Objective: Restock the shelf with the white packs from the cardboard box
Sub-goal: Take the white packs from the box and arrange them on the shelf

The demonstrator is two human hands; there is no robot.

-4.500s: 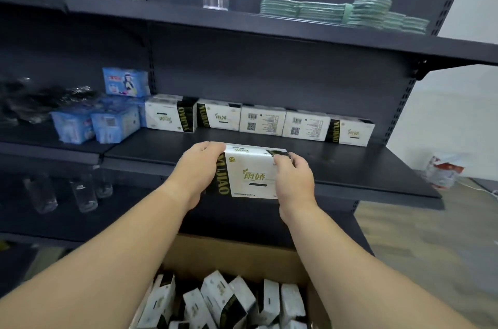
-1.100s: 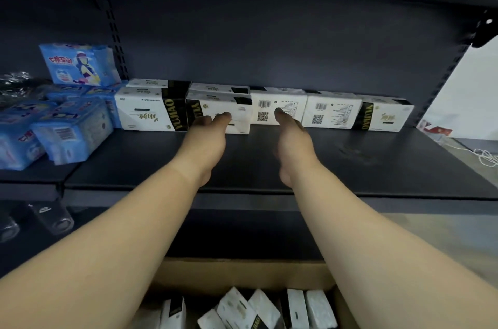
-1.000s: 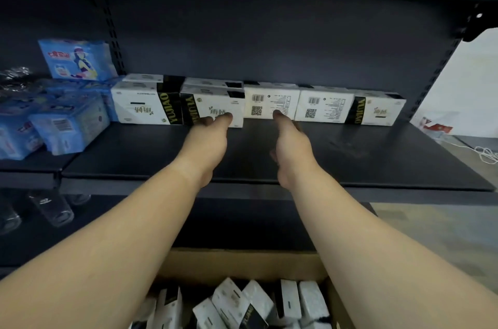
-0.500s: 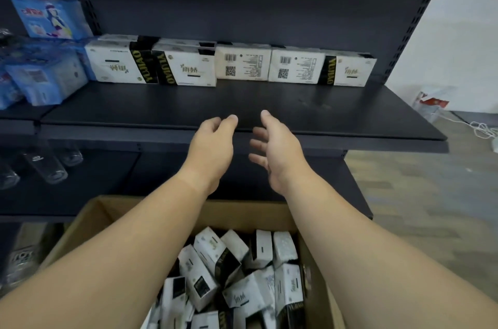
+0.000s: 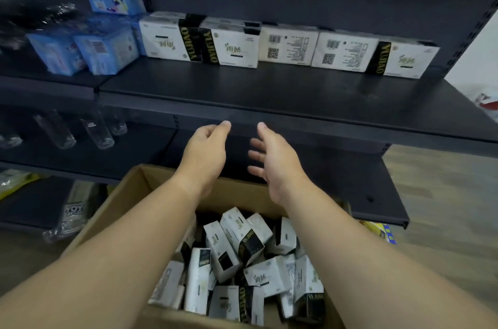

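Several white packs with black bands stand in a row [image 5: 285,45] at the back of the dark shelf [image 5: 269,96]. One of them [image 5: 229,47] sits a little in front of the others. Below, the open cardboard box [image 5: 118,202] holds several more white packs [image 5: 242,256] in a loose heap. My left hand [image 5: 204,153] and my right hand [image 5: 277,161] hover side by side above the box's far edge, below the shelf's front lip. Both hold nothing, fingers relaxed and palms facing each other.
Blue packs [image 5: 80,51] lie on the shelf section to the left. Clear glasses [image 5: 97,132] stand on the lower shelf at left. A bottle pack [image 5: 72,210] lies on the bottom shelf beside the box. Wooden floor shows at right.
Both hands let go of the pack set on the shelf and drew back down toward the box. The view has tilted down, so more of the box shows.
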